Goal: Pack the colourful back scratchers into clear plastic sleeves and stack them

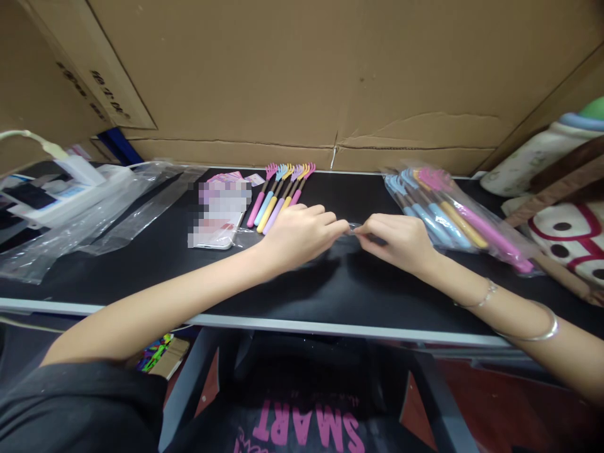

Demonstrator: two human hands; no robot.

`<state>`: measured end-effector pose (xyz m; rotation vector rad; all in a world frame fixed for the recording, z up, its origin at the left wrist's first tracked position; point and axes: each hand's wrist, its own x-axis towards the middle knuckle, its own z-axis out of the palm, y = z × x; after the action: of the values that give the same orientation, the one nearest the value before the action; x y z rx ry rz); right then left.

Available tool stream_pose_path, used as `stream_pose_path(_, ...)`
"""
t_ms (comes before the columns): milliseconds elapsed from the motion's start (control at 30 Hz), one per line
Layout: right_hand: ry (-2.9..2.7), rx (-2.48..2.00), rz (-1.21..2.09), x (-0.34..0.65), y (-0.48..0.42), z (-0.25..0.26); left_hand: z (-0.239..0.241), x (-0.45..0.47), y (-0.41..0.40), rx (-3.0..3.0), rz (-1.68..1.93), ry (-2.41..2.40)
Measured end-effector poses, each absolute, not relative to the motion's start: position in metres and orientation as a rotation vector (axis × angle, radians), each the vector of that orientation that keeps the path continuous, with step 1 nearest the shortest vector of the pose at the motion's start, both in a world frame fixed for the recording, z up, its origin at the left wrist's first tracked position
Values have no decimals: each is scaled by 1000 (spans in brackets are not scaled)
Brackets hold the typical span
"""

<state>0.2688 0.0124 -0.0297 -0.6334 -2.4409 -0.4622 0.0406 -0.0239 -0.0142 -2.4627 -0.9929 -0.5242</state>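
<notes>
My left hand (306, 236) and my right hand (399, 239) meet above the middle of the black table. Both are closed, pinching a thin clear plastic bag (353, 228) between their fingertips; most of it is hidden behind the left hand. Just beyond my left hand lies a row of back scratchers (278, 198) with claw-shaped heads and pink, blue, yellow and purple handles. To the right of my right hand, more back scratchers (438, 211) lie inside clear bags.
Left of the row are a phone (214, 233), partly blurred, and purple cards (226, 181). Clear plastic sleeves (123, 214) lie beside a white power strip (70, 189). A bottle (523, 160) and a cartoon-faced bag (566, 236) stand at right. Cardboard (302, 75) walls the back.
</notes>
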Motion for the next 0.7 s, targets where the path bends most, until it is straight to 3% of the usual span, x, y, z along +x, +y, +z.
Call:
stream_pose_path(133, -2332, -630, -224, 267, 12, -31, -10, 42, -31, -2331, -513, -948)
stream_pose_path(300, -2341, -663, -254, 266, 13, -30, -7, 41, -31, -2301, -445, -928)
stream_pose_path(700, -2571, -526, -779, 245, 33, -31, -28, 21, -5, -2543, -496, -1138)
